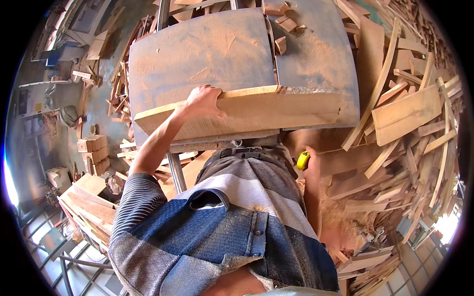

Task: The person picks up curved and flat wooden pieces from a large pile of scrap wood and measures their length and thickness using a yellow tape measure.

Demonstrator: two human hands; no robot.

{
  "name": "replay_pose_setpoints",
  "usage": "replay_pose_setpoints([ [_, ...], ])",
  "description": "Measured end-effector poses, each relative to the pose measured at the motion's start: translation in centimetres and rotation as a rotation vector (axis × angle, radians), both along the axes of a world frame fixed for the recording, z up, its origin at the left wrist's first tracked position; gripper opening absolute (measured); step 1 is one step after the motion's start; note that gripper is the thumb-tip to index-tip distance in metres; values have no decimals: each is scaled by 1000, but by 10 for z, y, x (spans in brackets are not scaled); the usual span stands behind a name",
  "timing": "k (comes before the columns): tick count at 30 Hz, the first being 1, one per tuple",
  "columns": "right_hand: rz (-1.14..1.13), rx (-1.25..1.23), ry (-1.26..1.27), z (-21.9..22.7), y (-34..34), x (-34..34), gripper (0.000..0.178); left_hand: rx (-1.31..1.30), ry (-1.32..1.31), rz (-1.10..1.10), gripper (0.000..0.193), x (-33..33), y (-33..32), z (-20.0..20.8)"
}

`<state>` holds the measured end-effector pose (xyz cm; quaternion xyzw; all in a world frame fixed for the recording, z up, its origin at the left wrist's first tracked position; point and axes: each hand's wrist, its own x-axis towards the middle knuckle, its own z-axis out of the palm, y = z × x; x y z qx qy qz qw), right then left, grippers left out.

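A long, thick wooden board point(261, 112) lies across the near part of a metal machine table point(197, 44), its broad face tilted toward me. My left hand point(203, 101) is closed over the board's upper edge, left of its middle. Bark-like roughness shows along the right part of that edge. Low at my right side, my right hand point(312, 160) is closed around a yellow tape measure point(303, 160), apart from the board. Part of that hand's fingers is hidden behind the tape measure.
Sawdust and small wood offcuts point(286, 23) lie on the table beside a narrow slot. Piled planks and scraps point(407, 113) crowd the right side. Stacked wood blocks point(94, 150) and a heap of boards point(91, 202) stand at the left. Metal rails point(176, 171) run under the table.
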<state>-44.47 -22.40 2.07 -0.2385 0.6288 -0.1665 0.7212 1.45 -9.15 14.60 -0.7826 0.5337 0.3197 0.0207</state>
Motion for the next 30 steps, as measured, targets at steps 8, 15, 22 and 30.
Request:
replay_pose_setpoints([
  [8,-100,-89,-5,13,-14,3,15,-467,-173,43,34,-55,47,19],
  [15,-313,-149,-39,-23,-31,-38,18,-767,-268,85,18,-76,78,-20],
  [22,-479,-15,-339,25,-49,-43,19,-623,-175,22,21,-105,121,-61],
  [30,-270,-85,-5,52,-57,-17,24,-451,-118,65,46,-122,127,-80],
])
